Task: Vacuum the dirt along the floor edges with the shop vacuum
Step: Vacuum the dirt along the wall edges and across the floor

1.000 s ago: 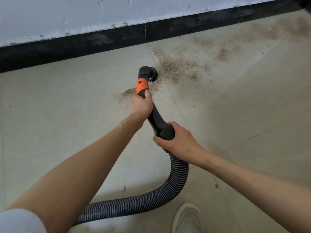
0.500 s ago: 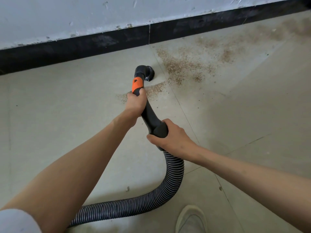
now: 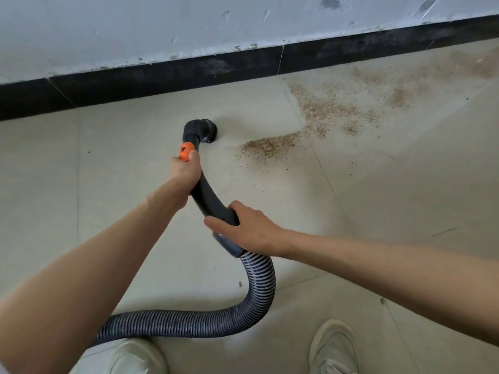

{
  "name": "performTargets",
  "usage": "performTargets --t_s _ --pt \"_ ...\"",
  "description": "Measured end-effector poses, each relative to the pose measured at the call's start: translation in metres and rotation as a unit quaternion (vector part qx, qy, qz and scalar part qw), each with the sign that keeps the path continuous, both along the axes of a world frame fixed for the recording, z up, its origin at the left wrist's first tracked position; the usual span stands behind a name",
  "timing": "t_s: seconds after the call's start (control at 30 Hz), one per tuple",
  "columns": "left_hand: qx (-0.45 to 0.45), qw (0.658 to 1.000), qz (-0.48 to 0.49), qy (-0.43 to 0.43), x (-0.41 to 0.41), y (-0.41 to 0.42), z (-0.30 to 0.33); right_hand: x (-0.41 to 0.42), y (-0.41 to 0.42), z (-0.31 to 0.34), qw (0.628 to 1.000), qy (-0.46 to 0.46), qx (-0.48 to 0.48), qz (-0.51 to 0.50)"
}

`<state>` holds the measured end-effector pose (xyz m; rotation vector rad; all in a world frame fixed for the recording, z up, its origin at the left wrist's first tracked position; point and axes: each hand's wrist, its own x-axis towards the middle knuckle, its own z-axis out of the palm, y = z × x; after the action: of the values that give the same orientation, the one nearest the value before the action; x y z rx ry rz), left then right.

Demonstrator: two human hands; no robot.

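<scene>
A black vacuum wand (image 3: 208,195) with an orange slider (image 3: 185,151) ends in a round brush nozzle (image 3: 206,130) set on the pale tiled floor. My left hand (image 3: 185,171) grips the wand just below the orange part. My right hand (image 3: 248,229) grips the wand's lower end where the ribbed grey hose (image 3: 259,279) joins. A heap of brown dirt (image 3: 267,147) lies just right of the nozzle. More dirt (image 3: 332,109) spreads toward the black baseboard (image 3: 162,76) at the upper right.
The hose loops down and left across the floor, passing under my left forearm. Two pale shoes (image 3: 334,346) (image 3: 132,357) stand at the bottom edge. A scuffed white wall (image 3: 189,25) rises above the baseboard.
The nozzle has swept left, off the dirt patch. The small patch beside the nozzle's earlier spot is gone, and a heap now lies to its right. Both hands keep their grip.
</scene>
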<state>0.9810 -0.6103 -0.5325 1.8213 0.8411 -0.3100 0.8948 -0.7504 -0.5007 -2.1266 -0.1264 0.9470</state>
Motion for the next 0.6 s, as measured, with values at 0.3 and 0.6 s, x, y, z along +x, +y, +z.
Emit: performTargets --t_s 0.3,0.6 --pt "-0.013 0.999 -0.035 -0.003 -0.043 -0.026 0.000 -0.028 -0.008 -0.014 1.000 0.000 -0.013 -0.012" --pt "-0.023 0.993 -0.118 -0.011 -0.020 -0.081 0.001 -0.018 -0.050 -0.012 0.994 -0.047 -0.044 -0.082"
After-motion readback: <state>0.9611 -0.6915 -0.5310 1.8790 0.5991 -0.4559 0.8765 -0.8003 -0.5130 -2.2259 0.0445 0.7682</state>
